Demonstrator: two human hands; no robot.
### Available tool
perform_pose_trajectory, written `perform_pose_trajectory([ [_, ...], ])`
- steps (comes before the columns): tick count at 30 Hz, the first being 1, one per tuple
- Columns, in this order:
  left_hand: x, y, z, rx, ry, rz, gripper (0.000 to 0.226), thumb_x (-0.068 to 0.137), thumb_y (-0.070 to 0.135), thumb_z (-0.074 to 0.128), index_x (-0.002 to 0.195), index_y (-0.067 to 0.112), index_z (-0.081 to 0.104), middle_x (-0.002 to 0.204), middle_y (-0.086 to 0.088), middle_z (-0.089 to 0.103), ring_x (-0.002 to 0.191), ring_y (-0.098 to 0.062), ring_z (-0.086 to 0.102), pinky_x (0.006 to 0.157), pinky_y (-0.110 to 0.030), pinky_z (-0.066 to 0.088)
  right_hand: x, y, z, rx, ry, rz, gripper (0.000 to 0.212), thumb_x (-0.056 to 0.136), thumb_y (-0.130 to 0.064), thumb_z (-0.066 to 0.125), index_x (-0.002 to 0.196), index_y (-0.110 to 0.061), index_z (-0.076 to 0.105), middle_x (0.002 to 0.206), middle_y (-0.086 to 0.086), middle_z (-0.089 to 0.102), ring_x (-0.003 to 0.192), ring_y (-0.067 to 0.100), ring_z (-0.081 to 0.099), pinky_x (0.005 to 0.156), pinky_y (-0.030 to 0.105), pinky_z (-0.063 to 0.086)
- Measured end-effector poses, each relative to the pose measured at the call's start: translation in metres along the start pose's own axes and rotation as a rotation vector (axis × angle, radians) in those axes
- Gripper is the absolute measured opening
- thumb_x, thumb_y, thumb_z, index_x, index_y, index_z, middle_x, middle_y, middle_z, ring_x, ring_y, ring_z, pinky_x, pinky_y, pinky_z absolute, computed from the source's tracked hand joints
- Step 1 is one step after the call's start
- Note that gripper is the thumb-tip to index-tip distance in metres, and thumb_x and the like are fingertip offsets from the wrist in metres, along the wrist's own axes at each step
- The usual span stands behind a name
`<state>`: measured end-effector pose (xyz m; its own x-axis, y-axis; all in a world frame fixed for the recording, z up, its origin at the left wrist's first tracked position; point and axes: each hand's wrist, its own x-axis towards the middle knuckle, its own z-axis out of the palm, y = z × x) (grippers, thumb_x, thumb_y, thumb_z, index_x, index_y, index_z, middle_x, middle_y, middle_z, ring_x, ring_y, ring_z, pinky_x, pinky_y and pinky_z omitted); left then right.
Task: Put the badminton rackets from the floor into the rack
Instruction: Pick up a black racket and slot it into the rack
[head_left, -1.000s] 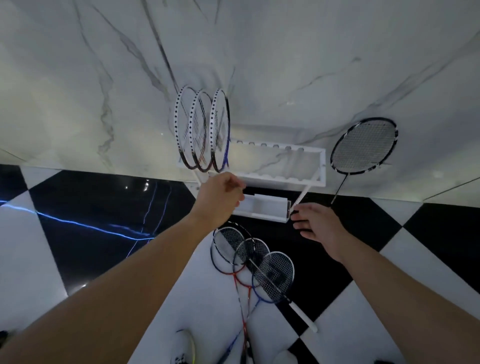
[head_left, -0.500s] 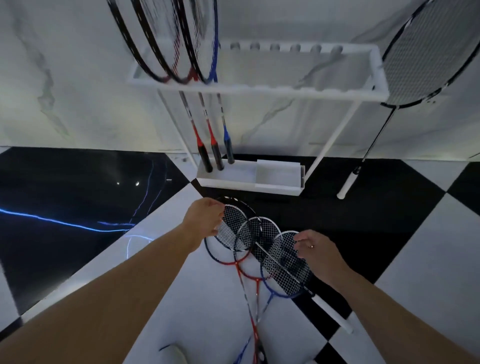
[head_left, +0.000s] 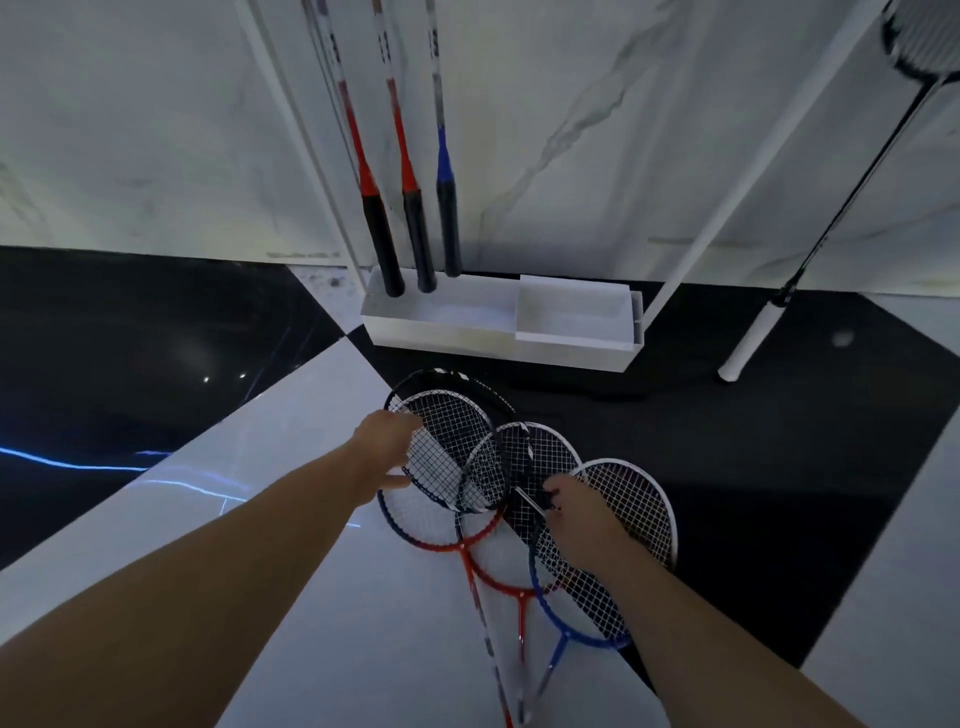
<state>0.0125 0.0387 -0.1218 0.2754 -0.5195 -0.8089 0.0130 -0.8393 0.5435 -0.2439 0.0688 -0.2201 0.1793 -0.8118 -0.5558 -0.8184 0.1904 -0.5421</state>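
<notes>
- Floor rackets (head_left: 519, 499) lay overlapped at lower centre of frame, just below the rack's tray (head_left: 441, 325).
- Left hand (head_left: 387, 449) pinched the black-framed head's rim; right hand (head_left: 574, 512) gripped a thin shaft crossing the pile.
- Risk, I judged: interlocked frames dragging neighbours up.
- Three racket handles (head_left: 410, 228) already stood in the tray; another racket (head_left: 810, 249) leaned at right.

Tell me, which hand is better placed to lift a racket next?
Probably the left hand: it grips the rim of the top racket. The right hand holds that racket's shaft lower down.
</notes>
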Motion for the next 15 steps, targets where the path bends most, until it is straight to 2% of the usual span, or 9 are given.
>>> perform_pose_trajectory([
  [3,0.022,-0.008,-0.001,0.048,0.004,0.01,0.046,0.104,0.026,0.062,0.144,0.007,0.05,0.145,-0.018,0.053,0.13,-0.036,0.054,0.094,-0.049,0.054,0.009,0.007,0.025,-0.114,-0.006,-0.01,0.028,0.099,-0.013,0.057,0.127,-0.011,0.058,0.126,0.013,0.06,0.107,0.022,0.06,0.096,0.038,0.054],
  [6,0.039,-0.011,-0.003,0.109,0.035,0.039,0.045,0.103,0.024,0.062,0.143,0.006,0.052,0.141,-0.016,0.055,0.131,-0.035,0.053,0.098,-0.05,0.054,0.013,0.01,0.04,-0.254,0.048,0.001,0.036,0.1,-0.019,0.057,0.136,-0.017,0.054,0.139,0.009,0.047,0.13,0.026,0.044,0.107,0.039,0.047],
  [10,0.051,-0.006,-0.008,0.152,0.064,0.076,0.038,0.101,0.02,0.063,0.135,0.005,0.058,0.132,-0.014,0.059,0.125,-0.033,0.056,0.094,-0.047,0.056,0.016,0.008,0.04,-0.362,0.017,0.0,0.029,0.099,-0.007,0.05,0.127,-0.014,0.057,0.134,0.008,0.047,0.123,0.024,0.045,0.097,0.036,0.05],
  [12,0.054,-0.003,-0.012,0.132,0.076,0.096,0.031,0.1,0.018,0.065,0.128,0.005,0.061,0.124,-0.013,0.061,0.118,-0.032,0.058,0.097,-0.05,0.057,0.018,0.006,0.035,-0.357,-0.005,-0.003,0.03,0.097,-0.001,0.049,0.124,-0.01,0.056,0.13,0.009,0.05,0.119,0.023,0.05,0.094,0.036,0.051],
  [14,0.052,0.001,-0.016,0.127,0.11,0.125,0.008,0.098,0.015,0.065,0.102,0.009,0.062,0.1,-0.009,0.06,0.095,-0.027,0.059,0.096,-0.048,0.056,0.018,0.002,0.027,-0.328,-0.005,-0.02,0.022,0.098,0.0,0.046,0.115,-0.011,0.056,0.119,0.009,0.058,0.101,0.02,0.057,0.087,0.036,0.052],
  [15,0.051,0.003,-0.019,0.129,0.141,0.144,0.009,0.098,0.014,0.064,0.091,0.01,0.059,0.092,-0.008,0.056,0.084,-0.024,0.056,0.092,-0.045,0.054,0.017,0.001,0.023,-0.319,-0.006,-0.035,0.017,0.099,-0.002,0.044,0.107,-0.013,0.054,0.11,0.008,0.061,0.09,0.018,0.058,0.083,0.036,0.054],
])
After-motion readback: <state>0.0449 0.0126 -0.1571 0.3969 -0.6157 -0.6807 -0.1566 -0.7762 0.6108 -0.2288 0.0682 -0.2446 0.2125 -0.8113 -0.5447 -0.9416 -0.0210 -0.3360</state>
